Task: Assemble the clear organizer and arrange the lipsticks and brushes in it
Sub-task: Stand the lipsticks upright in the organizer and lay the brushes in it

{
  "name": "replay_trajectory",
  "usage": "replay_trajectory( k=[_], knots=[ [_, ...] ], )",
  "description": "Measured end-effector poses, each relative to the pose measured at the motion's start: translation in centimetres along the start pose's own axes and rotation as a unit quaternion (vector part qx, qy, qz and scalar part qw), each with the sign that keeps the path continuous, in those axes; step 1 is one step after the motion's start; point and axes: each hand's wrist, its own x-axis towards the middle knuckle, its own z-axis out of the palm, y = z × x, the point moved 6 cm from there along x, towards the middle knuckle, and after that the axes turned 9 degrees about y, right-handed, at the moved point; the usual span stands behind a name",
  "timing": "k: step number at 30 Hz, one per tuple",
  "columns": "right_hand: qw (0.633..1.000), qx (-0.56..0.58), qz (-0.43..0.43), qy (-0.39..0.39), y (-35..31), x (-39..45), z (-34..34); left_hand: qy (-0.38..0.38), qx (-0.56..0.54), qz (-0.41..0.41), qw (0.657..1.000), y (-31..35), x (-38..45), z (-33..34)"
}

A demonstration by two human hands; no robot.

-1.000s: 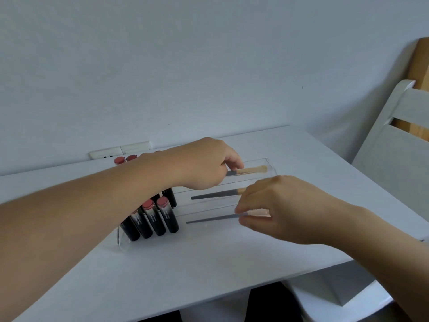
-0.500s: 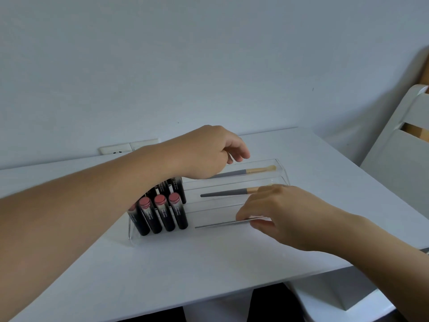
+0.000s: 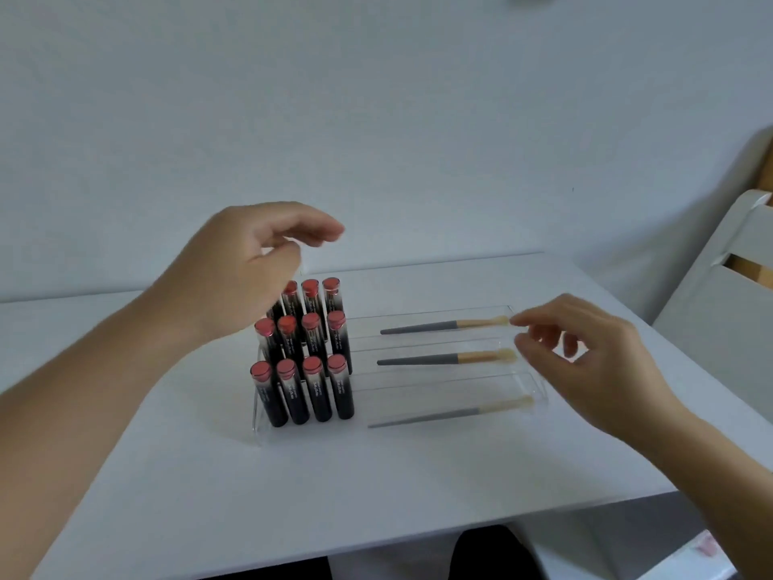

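We had the white worktop (image 3: pixel 376 496) before us, set against a pale wall, with a white chair (image 3: pixel 719 295) off to the right. On it stood the clear organizer (image 3: pixel 539 395), assembled and stepped in three tiers. Its left section held the lipsticks (image 3: pixel 309 362), upright in three rows of four as far as we could see, though our left hand hid part of the back row. Its right section held three brushes, one lying flat along each tier: the back brush (image 3: pixel 443 326), the middle brush (image 3: pixel 445 359) and the front brush (image 3: pixel 451 412), all with bristles to the right.

Our left hand (image 3: pixel 247 265) hung above the back lipsticks, fingers loosely curled and holding nothing. Our right hand (image 3: pixel 585 353) hovered just beside the bristle ends of the back and middle brushes, fingers relaxed and apart, gripping nothing; whether a fingertip touched the organizer's edge we could not tell.

We judged the arranging essentially done, so the risks lay in pulling away. A careless left wrist passing low over the lipsticks could have tipped the tall tubes, and one falling might have toppled its neighbours. The right fingers could have caught a bristle end and dragged a brush askew. The organizer looked light, so a nudge might have slid it on the smooth worktop.
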Motion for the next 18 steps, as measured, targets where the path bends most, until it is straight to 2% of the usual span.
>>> replay_trajectory(
  k=[2, 4, 5, 8, 10, 15, 18],
  knots=[
    [0.992, 0.001, 0.119, 0.052, 2.3, 0.1, -0.7, 0.104, -0.038, -0.055, 0.992, -2.6, -2.1, -2.7],
    [0.976, 0.009, 0.213, 0.038, 4.3, -0.3, -0.2, 0.186, -0.068, -0.141, 0.97, -5.8, -4.8, -4.3],
    [0.969, 0.018, 0.244, 0.026, 4.9, -0.5, 0.2, 0.204, -0.077, -0.188, 0.958, -7.2, -6.2, -4.4],
    [0.958, 0.04, 0.285, 0.01, 5.3, -1.0, 0.9, 0.179, -0.11, -0.315, 0.925, -10.4, -10.1, -3.2],
    [0.953, 0.049, 0.3, 0.001, 5.3, -1.3, 1.4, 0.142, -0.148, -0.365, 0.908, -11.4, -12.0, -2.0],
    [0.95, 0.046, 0.309, -0.003, 4.8, -1.7, 2.3, 0.099, -0.195, -0.396, 0.892, -11.8, -13.2, -0.3],
    [0.949, 0.055, 0.31, -0.002, 4.4, -1.8, 3.0, 0.098, -0.194, -0.4, 0.891, -11.9, -12.8, -0.2]
  ],
)
